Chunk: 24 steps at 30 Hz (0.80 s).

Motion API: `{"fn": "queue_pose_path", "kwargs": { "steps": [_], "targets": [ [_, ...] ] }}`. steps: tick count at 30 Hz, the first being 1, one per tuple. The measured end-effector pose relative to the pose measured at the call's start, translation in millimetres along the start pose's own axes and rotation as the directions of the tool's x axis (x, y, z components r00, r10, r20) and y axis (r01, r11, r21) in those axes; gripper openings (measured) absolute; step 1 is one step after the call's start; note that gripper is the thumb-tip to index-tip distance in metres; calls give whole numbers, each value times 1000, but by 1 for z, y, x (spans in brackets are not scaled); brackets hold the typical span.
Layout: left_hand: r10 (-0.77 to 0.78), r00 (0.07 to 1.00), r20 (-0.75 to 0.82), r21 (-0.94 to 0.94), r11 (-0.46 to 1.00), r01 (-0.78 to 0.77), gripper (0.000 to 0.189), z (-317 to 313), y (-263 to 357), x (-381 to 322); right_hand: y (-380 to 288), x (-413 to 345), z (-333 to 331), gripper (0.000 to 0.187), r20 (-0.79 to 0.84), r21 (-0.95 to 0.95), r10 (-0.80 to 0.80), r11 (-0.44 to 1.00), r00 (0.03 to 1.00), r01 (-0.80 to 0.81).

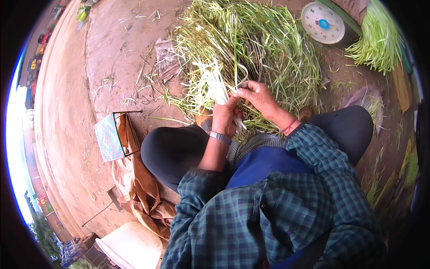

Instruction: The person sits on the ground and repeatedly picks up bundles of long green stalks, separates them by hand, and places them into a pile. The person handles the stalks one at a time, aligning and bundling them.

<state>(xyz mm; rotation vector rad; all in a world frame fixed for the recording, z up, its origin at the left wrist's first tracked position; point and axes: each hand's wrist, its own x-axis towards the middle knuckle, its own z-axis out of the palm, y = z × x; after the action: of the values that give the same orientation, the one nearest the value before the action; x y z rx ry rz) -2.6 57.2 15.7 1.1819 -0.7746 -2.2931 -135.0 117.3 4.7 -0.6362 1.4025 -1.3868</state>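
Note:
My left hand (223, 118), with a metal-banded watch at the wrist, is closed around a small bunch of pale white-green stalks (216, 82), perhaps garlic chives. The cut-looking lower ends stick out below the fist. My right hand (260, 97) meets it at the thumb, its finger and thumb pinching a long green stalk (236, 50) that rises and bends above the hands. Its exact grip is partly hidden by the fingers. Beyond both hands, a large heap of loose green stalks and leaves (262, 43) covers the ground.
A dial scale (323, 23) stands at the upper right beside a bundle of green stalks (378, 40). To the left are a woven-seat folding stool (109, 138), a crumpled brown sack (137, 181) and a white plastic chair (132, 245). Scraps litter the floor (114, 53).

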Motion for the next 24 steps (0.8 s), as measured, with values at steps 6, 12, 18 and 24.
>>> {"fn": "queue_pose_path", "kwargs": {
  "steps": [6,12,18,24],
  "targets": [
    [2,1000,-2,-68,998,-2,7,2,-1,3,9,0,3,14,-107,260,158,957,982,-126],
    [4,1000,-7,-193,981,-5,7,6,0,3,7,-4,4,14,-87,284,86,957,993,-57],
    [76,996,-53,-224,971,-86,7,6,1,4,8,-13,5,11,-6,156,-42,987,999,43],
    [162,974,-155,-194,962,-191,8,2,10,5,26,-29,-4,8,148,-131,-163,974,975,183]
  ]
}}
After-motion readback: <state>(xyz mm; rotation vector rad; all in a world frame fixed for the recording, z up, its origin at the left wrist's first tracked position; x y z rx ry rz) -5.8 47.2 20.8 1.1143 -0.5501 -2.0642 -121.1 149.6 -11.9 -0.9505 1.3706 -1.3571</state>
